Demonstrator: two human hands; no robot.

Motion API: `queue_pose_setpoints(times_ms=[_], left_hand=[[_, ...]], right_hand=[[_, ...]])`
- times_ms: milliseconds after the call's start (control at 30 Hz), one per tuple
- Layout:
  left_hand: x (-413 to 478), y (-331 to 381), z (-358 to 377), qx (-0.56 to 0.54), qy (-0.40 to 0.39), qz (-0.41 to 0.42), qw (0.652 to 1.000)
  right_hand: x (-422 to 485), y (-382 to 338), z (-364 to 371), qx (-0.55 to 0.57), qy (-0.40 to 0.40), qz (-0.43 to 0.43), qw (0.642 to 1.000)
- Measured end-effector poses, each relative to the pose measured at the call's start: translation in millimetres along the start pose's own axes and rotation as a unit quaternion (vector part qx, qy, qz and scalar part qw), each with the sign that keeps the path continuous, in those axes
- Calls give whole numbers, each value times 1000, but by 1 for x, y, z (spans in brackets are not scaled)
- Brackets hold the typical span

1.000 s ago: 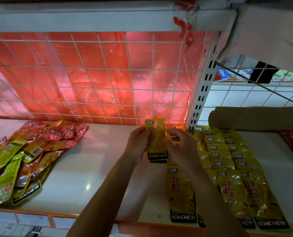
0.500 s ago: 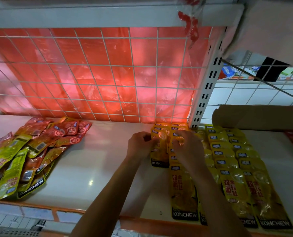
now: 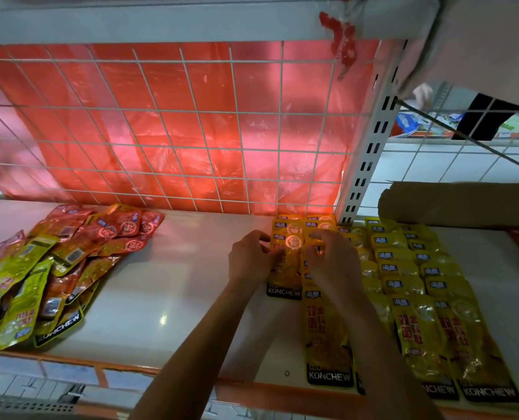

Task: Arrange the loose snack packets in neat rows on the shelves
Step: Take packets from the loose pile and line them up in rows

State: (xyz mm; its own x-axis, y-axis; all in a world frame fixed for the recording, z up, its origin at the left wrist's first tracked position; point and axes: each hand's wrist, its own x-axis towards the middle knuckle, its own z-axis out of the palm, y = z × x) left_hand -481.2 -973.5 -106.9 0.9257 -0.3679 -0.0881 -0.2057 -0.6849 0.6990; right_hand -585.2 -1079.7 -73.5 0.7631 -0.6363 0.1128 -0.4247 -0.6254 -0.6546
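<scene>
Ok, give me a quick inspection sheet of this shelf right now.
Surface: glossy white shelf board with orange front edge.
Job's things: yellow foil snack packets in overlapping rows, right; loose heap of red, orange and green packets, left.
Clutter: brown cardboard piece at right rear.
Grippers: left hand pinches the leftmost yellow packet; right hand curled over its right edge, grip hidden.
Cables: nothing seen.
Surroundings: white wire grid backed by red plastic sheet; white slotted upright.

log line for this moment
step: laying down yellow Konchew packet | left hand: pinches left edge | right hand: holds right edge | loose packet heap: left on shelf
</scene>
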Motion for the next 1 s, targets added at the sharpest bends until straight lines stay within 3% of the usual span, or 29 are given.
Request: queue_pose_setpoints(times_ms=[367,700,1000], left_hand=[[-2,1,0,55,21,9,998],[-7,-25,-39,177,160,81,968],[-18,-93,-115,243,224,21,944]], right_hand=[[-2,-9,7,-8,-3,-24,1000],[-3,-46,54,-48,-44,-103,993],[-16,-118,122,-5,-110,-155,982]])
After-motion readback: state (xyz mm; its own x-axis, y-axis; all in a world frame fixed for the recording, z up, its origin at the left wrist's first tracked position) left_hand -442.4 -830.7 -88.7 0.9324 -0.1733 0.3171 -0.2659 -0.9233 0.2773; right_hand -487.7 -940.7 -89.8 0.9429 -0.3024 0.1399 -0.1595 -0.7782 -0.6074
